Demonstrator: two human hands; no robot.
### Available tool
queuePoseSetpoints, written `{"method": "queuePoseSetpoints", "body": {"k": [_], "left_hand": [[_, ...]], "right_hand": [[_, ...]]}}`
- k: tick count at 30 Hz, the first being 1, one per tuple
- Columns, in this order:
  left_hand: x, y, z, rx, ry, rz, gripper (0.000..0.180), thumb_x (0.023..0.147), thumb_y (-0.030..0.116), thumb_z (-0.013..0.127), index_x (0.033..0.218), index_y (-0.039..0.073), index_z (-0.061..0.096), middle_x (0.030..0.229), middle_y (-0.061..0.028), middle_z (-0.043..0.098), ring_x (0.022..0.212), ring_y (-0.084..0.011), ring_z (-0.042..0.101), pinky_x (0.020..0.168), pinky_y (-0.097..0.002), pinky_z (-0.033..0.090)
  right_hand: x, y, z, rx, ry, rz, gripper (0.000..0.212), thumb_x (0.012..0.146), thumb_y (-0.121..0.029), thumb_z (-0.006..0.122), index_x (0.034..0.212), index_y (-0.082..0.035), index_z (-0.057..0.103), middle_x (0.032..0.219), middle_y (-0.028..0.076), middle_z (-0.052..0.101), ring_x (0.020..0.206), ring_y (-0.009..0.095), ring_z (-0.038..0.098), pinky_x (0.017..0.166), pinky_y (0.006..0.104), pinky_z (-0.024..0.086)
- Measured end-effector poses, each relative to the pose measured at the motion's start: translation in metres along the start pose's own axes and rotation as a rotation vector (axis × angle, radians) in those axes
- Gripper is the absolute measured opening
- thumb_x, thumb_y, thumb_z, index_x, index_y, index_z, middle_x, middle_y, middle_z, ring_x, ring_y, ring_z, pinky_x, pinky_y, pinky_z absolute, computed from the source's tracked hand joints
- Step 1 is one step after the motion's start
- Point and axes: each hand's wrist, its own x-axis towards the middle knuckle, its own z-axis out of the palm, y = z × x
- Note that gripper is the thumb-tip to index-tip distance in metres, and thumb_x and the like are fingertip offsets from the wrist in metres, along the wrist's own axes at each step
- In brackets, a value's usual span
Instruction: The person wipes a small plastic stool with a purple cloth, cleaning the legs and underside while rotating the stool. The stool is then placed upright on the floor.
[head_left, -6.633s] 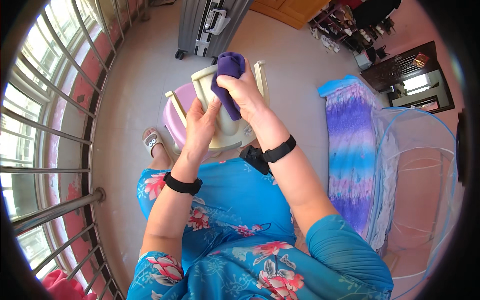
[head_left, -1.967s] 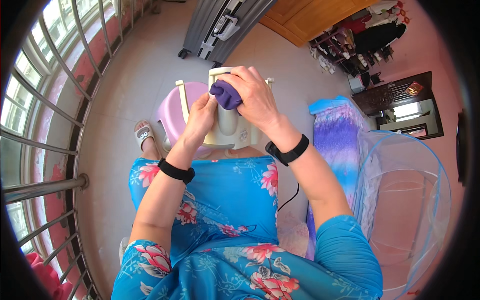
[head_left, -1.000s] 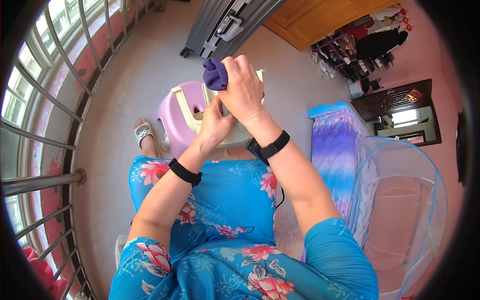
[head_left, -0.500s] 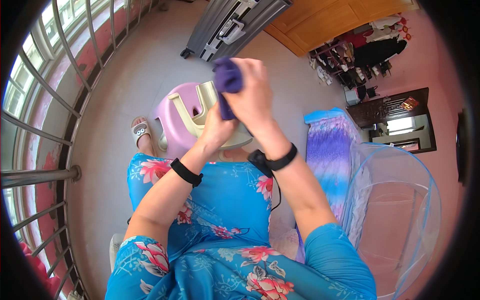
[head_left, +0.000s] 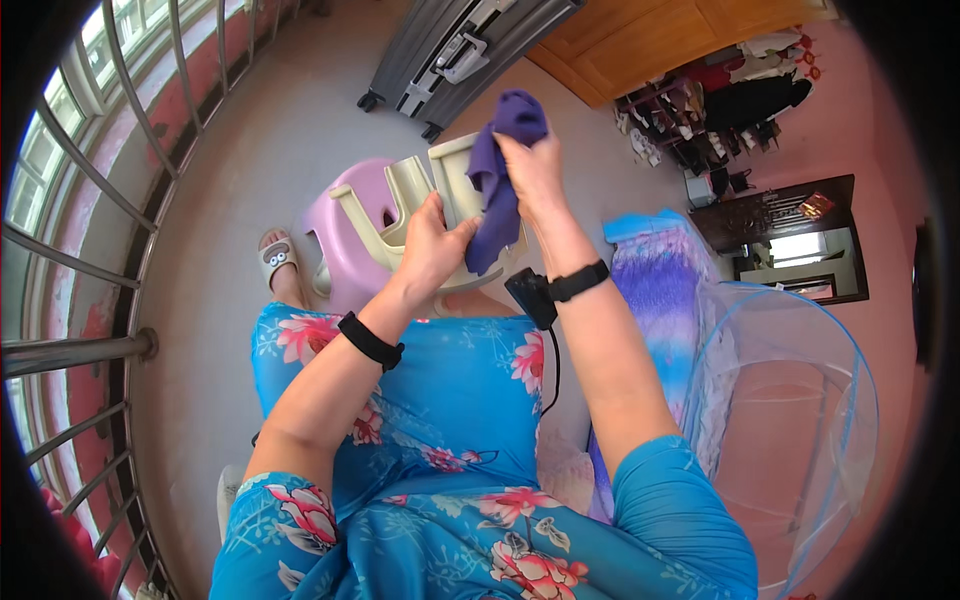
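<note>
My right hand (head_left: 537,175) is closed around a dark purple cloth (head_left: 492,190); one crumpled end rises above the fingers and the rest hangs down. Beside the cloth, my left hand (head_left: 435,245) has its thumb and fingers apart, the thumb close to the cloth's edge. Whether the thumb touches it I cannot tell. Below and beyond both hands is a cream plastic frame (head_left: 405,190) with raised bars, partly hidden by my left hand and the cloth. A lilac plastic stool (head_left: 335,235) stands behind it to the left.
A grey suitcase (head_left: 465,60) is at the far side. Metal railings (head_left: 140,240) line the left. To the right are a purple-blue bedspread (head_left: 655,290) and a blue-edged mesh cover (head_left: 790,400). A crowded shoe rack (head_left: 690,120) stands at the far right.
My left hand has let go of the cloth, and its fingers have spread. My right hand has moved right with the cloth, which now hangs looser and more unfolded.
</note>
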Motion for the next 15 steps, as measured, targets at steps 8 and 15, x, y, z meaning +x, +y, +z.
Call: {"method": "queuePoseSetpoints", "body": {"k": [8,15], "left_hand": [[0.004,-0.011,0.002,0.213,0.102,0.035,0.021,0.081,0.007,0.067,0.091,-0.008,0.056,0.082,-0.0228,0.066,0.075,-0.0304,0.065,0.069,-0.0434,0.05],[0.0,0.012,-0.004,0.107,0.011,-0.094,0.023,0.089,0.006,0.068,0.107,-0.005,0.059,0.095,-0.0126,0.069,0.086,-0.0164,0.064,0.076,-0.0328,0.051]], "right_hand": [[-0.039,-0.008,0.044,-0.681,-0.09,-0.21,0.08,0.074,-0.034,0.088,0.138,-0.008,0.049,0.127,0.022,0.06,0.119,0.043,0.059,0.097,0.0497,0.051],[-0.012,0.009,0.026,-0.541,-0.017,0.098,0.042,0.076,-0.024,0.081,0.107,0.001,0.069,0.097,0.023,0.073,0.093,0.038,0.072,0.082,0.0449,0.054]]}}
